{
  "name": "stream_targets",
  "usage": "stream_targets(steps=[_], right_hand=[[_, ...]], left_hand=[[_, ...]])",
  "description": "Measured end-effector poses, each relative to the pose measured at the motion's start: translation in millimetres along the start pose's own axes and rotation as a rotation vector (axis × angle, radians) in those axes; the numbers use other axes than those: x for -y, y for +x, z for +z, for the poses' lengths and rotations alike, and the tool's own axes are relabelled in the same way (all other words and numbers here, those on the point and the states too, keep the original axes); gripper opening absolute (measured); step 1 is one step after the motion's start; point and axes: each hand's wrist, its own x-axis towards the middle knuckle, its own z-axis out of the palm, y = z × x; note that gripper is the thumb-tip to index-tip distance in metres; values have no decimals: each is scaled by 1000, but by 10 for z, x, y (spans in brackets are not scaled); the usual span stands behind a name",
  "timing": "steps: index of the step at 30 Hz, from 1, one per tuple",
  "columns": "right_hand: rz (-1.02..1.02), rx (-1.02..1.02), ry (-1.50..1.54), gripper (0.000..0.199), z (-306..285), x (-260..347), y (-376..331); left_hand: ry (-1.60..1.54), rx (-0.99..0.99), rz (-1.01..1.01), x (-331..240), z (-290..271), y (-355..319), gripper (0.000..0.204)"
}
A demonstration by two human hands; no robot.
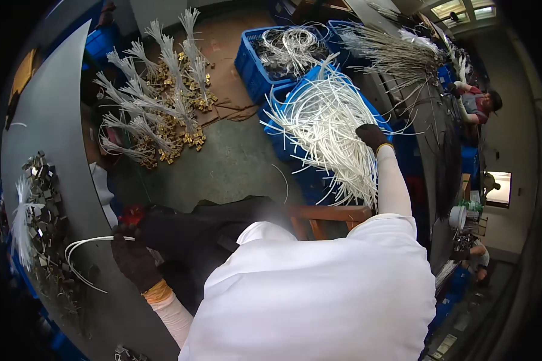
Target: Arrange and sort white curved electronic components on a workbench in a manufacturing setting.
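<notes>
My left hand [136, 260], in a dark glove with a yellow cuff, is closed on a few white cables [81, 243] at the edge of the grey table. Their loose ends curve out to the left over the tabletop. On the right, my arm in its white sleeve stretches away from me. My right hand [372, 136], gloved the same way, is curled at the right side of a big heap of white cables [328, 114]. This heap overflows a blue crate [283, 137]. The fingertips of the right hand are hidden.
Small metal parts [45, 210] and a white bundle [23, 210] lie on the grey table [54, 120]. Tied cable bundles with brass-coloured ends [162, 108] stand on floor cardboard [232, 78]. Another blue crate [247, 63], a wooden stool [331, 213] and co-workers [480, 103] are nearby.
</notes>
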Motion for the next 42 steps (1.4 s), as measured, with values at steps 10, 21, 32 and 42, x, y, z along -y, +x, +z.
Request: stream_targets(steps=[10, 21, 32, 42], right_hand=[[172, 176, -373, 69, 1027, 326, -140], [157, -303, 30, 55, 305, -197, 133], [211, 38, -339, 74, 628, -281, 361], [145, 49, -277, 64, 884, 454, -151]], left_hand=[[834, 141, 212, 232, 419, 236, 37], [886, 81, 161, 263, 510, 291, 39], [106, 9, -111, 243, 462, 209, 38], [35, 56, -156, 212, 662, 181, 40]])
